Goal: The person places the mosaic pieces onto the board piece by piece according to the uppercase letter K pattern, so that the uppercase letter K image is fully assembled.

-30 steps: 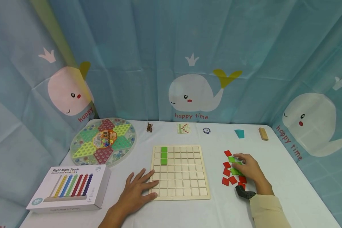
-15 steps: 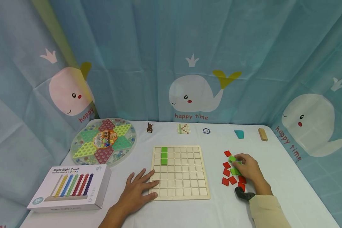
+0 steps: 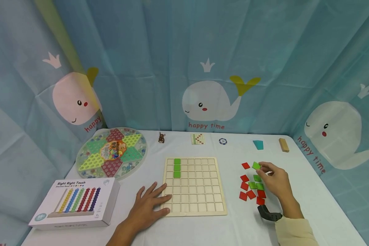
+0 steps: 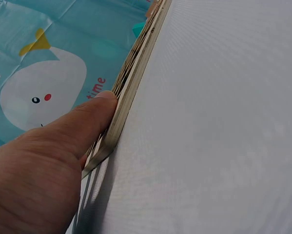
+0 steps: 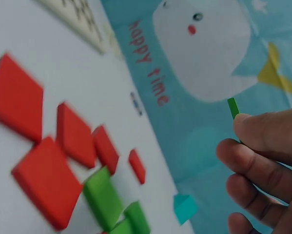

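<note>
My right hand [image 3: 275, 179] pinches a green square tile [image 3: 256, 165] between thumb and fingers, raised off the table in the right wrist view, where the tile [image 5: 233, 107] shows edge-on. Below it lie loose red tiles [image 3: 243, 195] and several green tiles [image 3: 253, 185]. My left hand [image 3: 147, 206] rests spread at the lower left corner of a wooden grid board [image 3: 193, 186], fingers on its edge. In the left wrist view the thumb [image 4: 94, 114] touches the board's side [image 4: 121, 112]. Three green tiles [image 3: 177, 167] sit stacked in the board's second column.
At left are a white boxed bead toy [image 3: 77, 201] and a round Chinese checkers board [image 3: 112, 152]. Along the back stand a small brown figurine [image 3: 161, 138], a patterned card [image 3: 198, 138], a poker chip [image 3: 222, 141], a teal piece [image 3: 258, 144] and a wooden block [image 3: 284, 145].
My right hand has lifted one green tile from the pile and moved slightly up and to the right with it. The left hand stays put on the board.
</note>
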Available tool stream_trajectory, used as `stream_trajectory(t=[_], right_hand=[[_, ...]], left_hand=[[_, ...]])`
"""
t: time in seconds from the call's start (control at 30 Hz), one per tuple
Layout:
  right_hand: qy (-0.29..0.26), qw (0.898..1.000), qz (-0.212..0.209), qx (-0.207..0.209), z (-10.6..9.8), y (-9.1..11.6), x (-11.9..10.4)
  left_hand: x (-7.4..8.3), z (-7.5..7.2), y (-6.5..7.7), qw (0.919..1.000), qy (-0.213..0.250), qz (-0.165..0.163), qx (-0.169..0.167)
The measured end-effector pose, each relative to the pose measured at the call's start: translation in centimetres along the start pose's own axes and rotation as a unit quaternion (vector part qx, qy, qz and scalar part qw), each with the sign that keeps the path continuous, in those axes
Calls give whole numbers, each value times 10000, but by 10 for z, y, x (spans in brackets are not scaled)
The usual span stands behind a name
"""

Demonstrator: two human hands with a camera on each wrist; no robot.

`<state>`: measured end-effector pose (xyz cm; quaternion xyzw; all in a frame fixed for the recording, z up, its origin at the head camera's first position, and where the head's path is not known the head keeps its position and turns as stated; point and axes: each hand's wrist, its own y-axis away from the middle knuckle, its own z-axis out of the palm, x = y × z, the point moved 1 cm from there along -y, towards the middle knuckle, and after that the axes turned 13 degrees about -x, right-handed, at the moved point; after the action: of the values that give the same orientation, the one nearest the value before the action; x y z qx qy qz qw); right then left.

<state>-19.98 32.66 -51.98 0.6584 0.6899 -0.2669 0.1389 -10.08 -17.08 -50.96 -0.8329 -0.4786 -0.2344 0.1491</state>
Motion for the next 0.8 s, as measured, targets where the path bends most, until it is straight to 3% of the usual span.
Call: stream_trajectory(t=[0.1,0.23,0.37,0.6,0.73,0.8], right_hand=[[-341,9994,-111,11,-8,4,-13],[-853,9960,-240,-81,-25,15,-48],[-851,9946,-591,38,-28,20,-67],[-1094,9892,-966,-96,-50,37,-132],[-1313,9836,-1231,-65,-35,31,-120],[-1241,9822,-1410,21,-16,21,-95]], left_hand=[[0,0,0,10000,3,10,-1],[1,0,0,10000,-6,20,5],[1,0,0,10000,5,21,14],[0,0,-1,10000,55,25,-11],[0,-1,0,10000,49,34,-20],[1,-1,0,10000,56,55,1]])
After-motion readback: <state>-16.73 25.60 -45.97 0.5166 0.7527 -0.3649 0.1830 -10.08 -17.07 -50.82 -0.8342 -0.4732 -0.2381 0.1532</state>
